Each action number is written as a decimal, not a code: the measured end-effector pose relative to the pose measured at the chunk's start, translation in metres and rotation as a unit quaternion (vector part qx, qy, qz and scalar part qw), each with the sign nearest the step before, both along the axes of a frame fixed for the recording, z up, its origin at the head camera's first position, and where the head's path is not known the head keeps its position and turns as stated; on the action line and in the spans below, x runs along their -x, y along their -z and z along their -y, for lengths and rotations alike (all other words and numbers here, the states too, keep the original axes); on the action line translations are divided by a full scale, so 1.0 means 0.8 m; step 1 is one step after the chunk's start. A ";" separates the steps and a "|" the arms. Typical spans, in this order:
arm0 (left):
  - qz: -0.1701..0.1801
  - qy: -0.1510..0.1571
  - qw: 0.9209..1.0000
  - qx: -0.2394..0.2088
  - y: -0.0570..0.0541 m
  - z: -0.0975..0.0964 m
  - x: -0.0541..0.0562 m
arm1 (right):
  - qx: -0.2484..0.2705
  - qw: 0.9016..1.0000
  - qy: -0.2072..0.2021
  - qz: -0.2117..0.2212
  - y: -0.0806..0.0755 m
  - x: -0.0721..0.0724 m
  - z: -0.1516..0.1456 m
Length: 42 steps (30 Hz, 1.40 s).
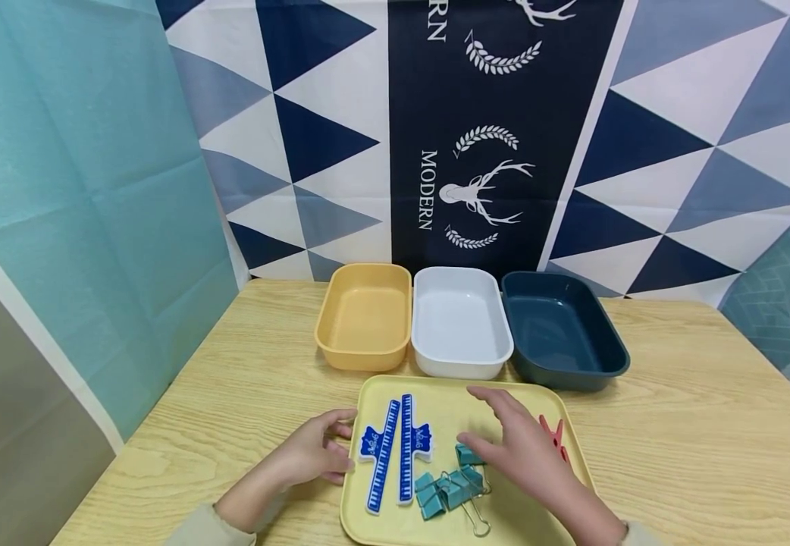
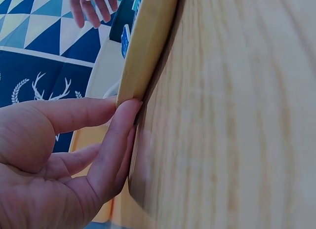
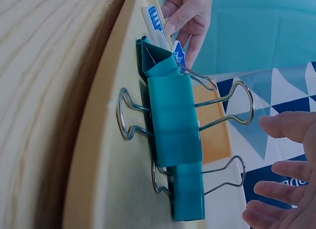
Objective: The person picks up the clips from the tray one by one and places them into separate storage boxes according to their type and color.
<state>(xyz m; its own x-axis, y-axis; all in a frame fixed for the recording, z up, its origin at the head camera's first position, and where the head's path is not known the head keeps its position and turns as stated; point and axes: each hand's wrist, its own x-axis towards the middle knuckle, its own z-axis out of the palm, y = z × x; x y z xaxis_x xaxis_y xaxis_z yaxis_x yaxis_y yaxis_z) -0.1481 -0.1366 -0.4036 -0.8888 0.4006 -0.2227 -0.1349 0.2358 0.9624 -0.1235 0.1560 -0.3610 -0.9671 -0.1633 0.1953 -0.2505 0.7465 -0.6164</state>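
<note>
My left hand [image 1: 311, 453] is at the left side of the yellow tray [image 1: 534, 394]; in the left wrist view its thumb and a finger pinch the tray's edge. My right hand [image 1: 528, 447], thumb and fingers spread and holding nothing, hovers over the tray's right half. Below and beside it lie several teal binder clips [image 3: 175, 120] with wire handles, bunched together. Two blue-and-white clips with a piano-key pattern, a left one [image 1: 383, 459] and a right one [image 1: 406, 455], lie near the left hand. Red clips [image 1: 553, 432] show partly behind the right hand.
Behind the tray stand a yellow bin [image 1: 364, 356], a white bin [image 1: 463, 368] and a dark teal bin [image 1: 572, 379] side by side on the wooden table [image 1: 695, 425]. A patterned cloth [image 1: 340, 167] hangs behind them, with a turquoise curtain [image 1: 95, 189] on the left.
</note>
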 end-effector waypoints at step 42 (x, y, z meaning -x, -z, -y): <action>0.009 -0.001 1.000 0.003 -0.001 0.000 0.000 | 0.036 0.992 -0.097 0.078 0.029 0.028 0.042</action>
<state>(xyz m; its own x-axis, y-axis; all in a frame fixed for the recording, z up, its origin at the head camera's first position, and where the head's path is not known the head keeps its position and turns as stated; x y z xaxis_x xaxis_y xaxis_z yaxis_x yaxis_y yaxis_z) -0.1480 -0.1366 -0.4031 -0.8855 0.3972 -0.2410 -0.1521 0.2422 0.9582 -0.1460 0.1225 -0.3841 -0.9385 -0.3394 0.0629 -0.2813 0.6464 -0.7093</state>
